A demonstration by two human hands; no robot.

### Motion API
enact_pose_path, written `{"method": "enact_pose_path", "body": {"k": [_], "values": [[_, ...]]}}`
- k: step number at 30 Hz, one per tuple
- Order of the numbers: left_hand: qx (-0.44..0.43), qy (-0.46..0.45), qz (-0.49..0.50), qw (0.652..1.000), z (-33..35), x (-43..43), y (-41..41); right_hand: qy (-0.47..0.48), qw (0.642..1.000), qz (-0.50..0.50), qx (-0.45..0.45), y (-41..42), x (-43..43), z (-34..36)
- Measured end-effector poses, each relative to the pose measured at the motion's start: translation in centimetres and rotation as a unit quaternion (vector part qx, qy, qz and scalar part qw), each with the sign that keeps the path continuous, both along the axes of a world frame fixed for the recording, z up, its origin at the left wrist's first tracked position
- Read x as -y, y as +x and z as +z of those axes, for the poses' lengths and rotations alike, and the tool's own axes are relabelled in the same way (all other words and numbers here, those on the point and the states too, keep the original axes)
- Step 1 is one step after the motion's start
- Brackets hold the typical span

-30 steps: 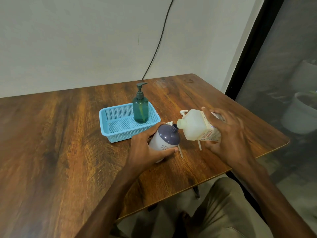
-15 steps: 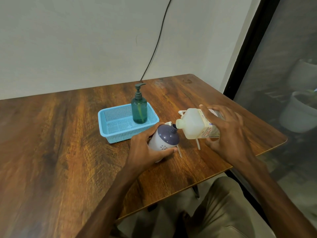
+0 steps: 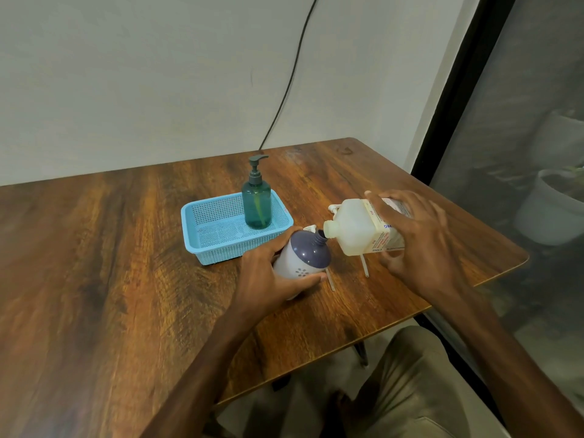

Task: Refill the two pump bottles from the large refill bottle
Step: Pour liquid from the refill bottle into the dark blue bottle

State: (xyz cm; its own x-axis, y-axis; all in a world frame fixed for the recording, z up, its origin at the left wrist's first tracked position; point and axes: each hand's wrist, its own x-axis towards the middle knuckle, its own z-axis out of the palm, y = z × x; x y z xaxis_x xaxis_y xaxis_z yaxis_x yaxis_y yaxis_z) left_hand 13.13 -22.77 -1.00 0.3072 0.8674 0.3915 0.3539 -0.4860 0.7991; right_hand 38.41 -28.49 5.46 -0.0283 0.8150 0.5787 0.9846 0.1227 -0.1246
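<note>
My left hand (image 3: 268, 279) grips a purple-and-white pump bottle (image 3: 305, 257) with its pump off, tilted toward the right on the table. My right hand (image 3: 417, 245) holds the large milky refill bottle (image 3: 357, 229) tipped on its side, its open mouth touching the purple bottle's neck. Two loose white pump heads with dip tubes lie on the table: one (image 3: 330, 281) beside the purple bottle, one (image 3: 365, 267) under the refill bottle. A teal pump bottle (image 3: 256, 207) stands capped in the blue basket (image 3: 215, 238).
The wooden table (image 3: 110, 263) ends close on the right and front. A black cable (image 3: 290, 74) runs down the wall behind. White pots (image 3: 550, 213) stand beyond the glass at right. My knees are below the table's edge.
The refill bottle's mouth has stayed at the purple bottle's neck; both hands keep the same hold. Only my head view has shifted slightly.
</note>
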Motion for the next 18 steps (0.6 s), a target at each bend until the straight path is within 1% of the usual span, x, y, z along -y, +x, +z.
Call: {"method": "enact_pose_path", "body": {"k": [6, 10, 18], "values": [[-0.004, 0.0, 0.003, 1.0, -0.15, -0.05, -0.06, 0.028, 0.999, 0.013, 0.006, 0.09, -0.14, -0.11], [-0.005, 0.001, 0.0, 1.0, -0.21, -0.01, -0.08, 0.03, 0.999, 0.013, 0.006, 0.01, -0.19, 0.0], [-0.006, 0.014, 0.002, 1.0, -0.27, -0.05, 0.04, 0.004, 1.0, 0.011, 0.0, 0.06, -0.16, 0.28]]}}
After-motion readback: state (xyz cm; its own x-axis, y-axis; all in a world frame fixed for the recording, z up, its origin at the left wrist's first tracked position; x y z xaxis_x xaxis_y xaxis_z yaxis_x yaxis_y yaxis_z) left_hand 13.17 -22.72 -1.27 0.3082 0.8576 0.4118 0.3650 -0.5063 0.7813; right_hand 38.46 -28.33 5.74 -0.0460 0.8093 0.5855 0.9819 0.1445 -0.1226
